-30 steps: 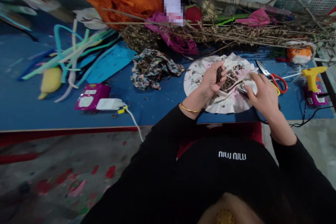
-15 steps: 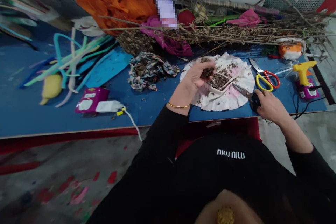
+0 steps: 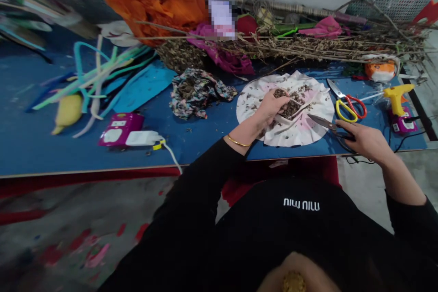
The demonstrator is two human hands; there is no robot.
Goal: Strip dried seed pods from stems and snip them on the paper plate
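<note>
A round white cloth [image 3: 308,134] with pink patches lies on the table, and dried brown plant bits [image 3: 294,105] are heaped in its middle. My left hand [image 3: 270,109] is down at the heap, fingers curled around some of the bits; its fingertips are partly hidden. At the cloth's right edge, my right hand [image 3: 367,139] grips dark-handled scissors [image 3: 323,122], whose blades point left over the cloth. Just beyond that hand lie a second pair of scissors [image 3: 347,107] with one red and one yellow handle loop.
A bundle of dry stems [image 3: 308,49] runs along the back. To the left are a patterned cloth [image 3: 186,100], a purple power socket [image 3: 121,127] and foam strips [image 3: 99,73]. On the right stands a yellow glue gun [image 3: 397,96]. An orange crumpled sheet [image 3: 153,0] rises behind.
My left hand has lowered the clump of plant bits onto the heap. My right hand has drawn the dark scissors slightly to the right and nearer to me. The view has shifted a little.
</note>
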